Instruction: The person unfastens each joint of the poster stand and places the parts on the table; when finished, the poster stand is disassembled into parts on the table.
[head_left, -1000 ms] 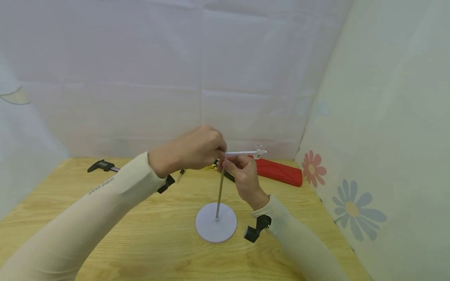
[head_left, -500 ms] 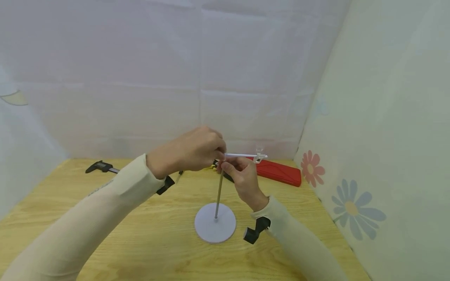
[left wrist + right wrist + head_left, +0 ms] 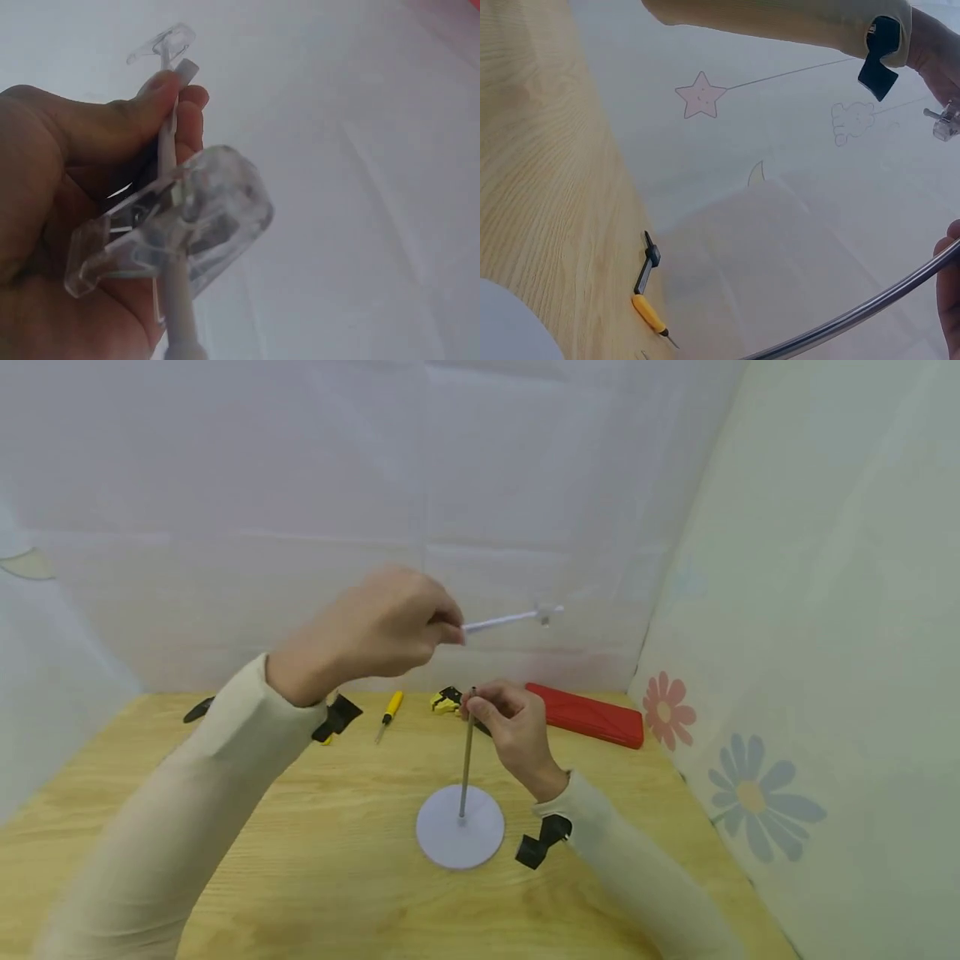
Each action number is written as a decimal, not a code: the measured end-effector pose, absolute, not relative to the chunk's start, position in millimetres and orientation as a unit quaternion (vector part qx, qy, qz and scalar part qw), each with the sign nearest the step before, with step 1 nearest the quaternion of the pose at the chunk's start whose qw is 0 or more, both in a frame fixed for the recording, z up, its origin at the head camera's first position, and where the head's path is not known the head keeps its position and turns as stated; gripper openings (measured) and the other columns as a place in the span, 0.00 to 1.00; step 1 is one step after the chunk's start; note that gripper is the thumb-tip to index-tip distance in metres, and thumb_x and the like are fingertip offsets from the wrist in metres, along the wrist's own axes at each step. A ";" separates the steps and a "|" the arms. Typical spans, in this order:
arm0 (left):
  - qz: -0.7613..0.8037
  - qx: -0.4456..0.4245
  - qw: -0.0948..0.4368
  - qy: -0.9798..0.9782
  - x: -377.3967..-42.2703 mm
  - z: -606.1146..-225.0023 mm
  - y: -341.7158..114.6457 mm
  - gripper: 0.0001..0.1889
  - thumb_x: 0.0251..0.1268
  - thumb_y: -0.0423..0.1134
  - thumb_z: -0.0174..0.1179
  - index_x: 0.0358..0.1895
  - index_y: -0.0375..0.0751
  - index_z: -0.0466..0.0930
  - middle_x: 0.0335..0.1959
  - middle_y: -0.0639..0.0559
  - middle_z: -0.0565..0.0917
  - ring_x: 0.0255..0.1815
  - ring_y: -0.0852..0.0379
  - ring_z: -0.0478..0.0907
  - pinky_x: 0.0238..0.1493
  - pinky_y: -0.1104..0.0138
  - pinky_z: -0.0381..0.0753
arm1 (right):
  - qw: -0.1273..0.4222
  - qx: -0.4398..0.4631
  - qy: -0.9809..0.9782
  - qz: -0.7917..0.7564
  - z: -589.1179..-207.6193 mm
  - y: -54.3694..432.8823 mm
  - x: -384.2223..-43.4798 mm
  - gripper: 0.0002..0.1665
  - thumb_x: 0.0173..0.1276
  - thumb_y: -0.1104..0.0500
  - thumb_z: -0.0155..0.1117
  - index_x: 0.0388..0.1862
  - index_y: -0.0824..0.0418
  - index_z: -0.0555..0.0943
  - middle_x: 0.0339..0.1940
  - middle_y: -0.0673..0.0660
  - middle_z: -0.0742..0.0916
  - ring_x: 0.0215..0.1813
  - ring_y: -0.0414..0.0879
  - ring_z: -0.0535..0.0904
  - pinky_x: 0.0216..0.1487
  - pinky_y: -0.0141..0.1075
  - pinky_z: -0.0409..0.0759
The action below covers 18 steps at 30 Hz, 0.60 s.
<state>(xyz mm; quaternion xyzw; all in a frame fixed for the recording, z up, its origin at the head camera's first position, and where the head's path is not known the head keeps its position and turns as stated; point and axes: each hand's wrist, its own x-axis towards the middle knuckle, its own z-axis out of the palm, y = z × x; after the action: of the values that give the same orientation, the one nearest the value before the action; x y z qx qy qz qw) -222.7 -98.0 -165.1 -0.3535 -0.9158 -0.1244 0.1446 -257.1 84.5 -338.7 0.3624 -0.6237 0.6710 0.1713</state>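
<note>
My left hand (image 3: 382, 622) pinches a thin white rod (image 3: 501, 621) in the air, up and left of the pole top. Clear plastic clips sit toward both ends of the rod; in the left wrist view one clip (image 3: 217, 202) is large and near, the other clip (image 3: 174, 43) lies beyond the thumb. A short white stub (image 3: 187, 71) sticks out beside the thumb tip. Lower down, my right hand (image 3: 517, 727) pinches a metal pole (image 3: 468, 760) just below its bare top end. The pole rises, slightly tilted, from a round white base (image 3: 442, 843) on the table.
A red case (image 3: 592, 717) lies at the back right of the wooden table (image 3: 322, 860). Behind the pole is a yellow-and-black tool (image 3: 446, 700). A yellow-handled screwdriver (image 3: 392, 706) lies left of it. A black digital caliper (image 3: 198, 710) is mostly behind the left sleeve.
My left hand has lifted the white rod off the pole's top, up and to the left, baring the pole end. The right hand keeps its pinch on the pole.
</note>
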 end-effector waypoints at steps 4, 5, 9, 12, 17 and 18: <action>-0.141 -0.381 0.095 -0.909 -227.6 -181.6 -97.0 0.07 0.70 0.36 0.63 0.35 0.45 0.91 0.32 0.55 0.90 0.22 0.63 0.78 0.30 0.67 0.80 | 0.168 0.357 -0.635 0.664 -340.8 83.3 -258.1 0.17 0.72 0.59 0.66 0.41 0.76 0.81 0.36 0.68 0.89 0.36 0.41 0.87 0.45 0.33 0.88; -0.155 -0.382 0.082 -0.907 -229.3 -188.2 -97.5 0.07 0.70 0.36 0.63 0.35 0.45 0.91 0.31 0.55 0.90 0.22 0.63 0.79 0.30 0.67 0.80 | 0.169 0.357 -0.639 0.659 -342.0 82.7 -257.9 0.16 0.72 0.60 0.66 0.42 0.75 0.82 0.36 0.67 0.89 0.36 0.43 0.87 0.45 0.34 0.88; -0.193 -0.377 0.063 -0.903 -231.0 -203.5 -100.6 0.06 0.68 0.36 0.65 0.34 0.46 0.91 0.28 0.57 0.89 0.20 0.63 0.77 0.28 0.67 0.80 | 0.188 0.366 -0.660 0.629 -345.5 80.4 -255.3 0.08 0.71 0.66 0.65 0.42 0.72 0.83 0.35 0.70 0.88 0.36 0.52 0.87 0.44 0.37 0.89; -0.214 -0.372 0.058 -0.901 -229.0 -205.5 -102.2 0.06 0.68 0.38 0.66 0.33 0.46 0.91 0.25 0.58 0.88 0.17 0.62 0.75 0.25 0.67 0.78 | 0.199 0.369 -0.667 0.616 -344.8 79.8 -253.1 0.06 0.70 0.68 0.65 0.42 0.72 0.84 0.34 0.69 0.88 0.35 0.54 0.87 0.43 0.41 0.89; -0.232 -0.370 0.069 -0.897 -227.0 -204.9 -103.6 0.04 0.66 0.38 0.68 0.33 0.46 0.90 0.24 0.58 0.87 0.17 0.62 0.73 0.24 0.66 0.76 | 0.203 0.371 -0.665 0.616 -340.5 81.2 -252.1 0.06 0.69 0.70 0.66 0.41 0.73 0.83 0.34 0.70 0.88 0.35 0.48 0.87 0.42 0.39 0.89; -0.234 -0.371 0.074 -0.896 -227.1 -205.4 -103.6 0.04 0.66 0.38 0.68 0.33 0.46 0.90 0.24 0.58 0.87 0.18 0.62 0.73 0.25 0.67 0.75 | 0.201 0.370 -0.664 0.617 -339.7 81.8 -252.1 0.06 0.68 0.70 0.66 0.41 0.74 0.83 0.34 0.70 0.88 0.36 0.46 0.87 0.43 0.38 0.89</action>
<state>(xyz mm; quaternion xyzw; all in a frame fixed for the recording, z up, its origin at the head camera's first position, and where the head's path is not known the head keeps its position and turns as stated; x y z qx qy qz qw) -227.1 -103.6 -205.4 -0.3706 -0.8959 -0.2338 0.0736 -252.1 81.8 -339.7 0.3701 -0.6643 0.6174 0.2013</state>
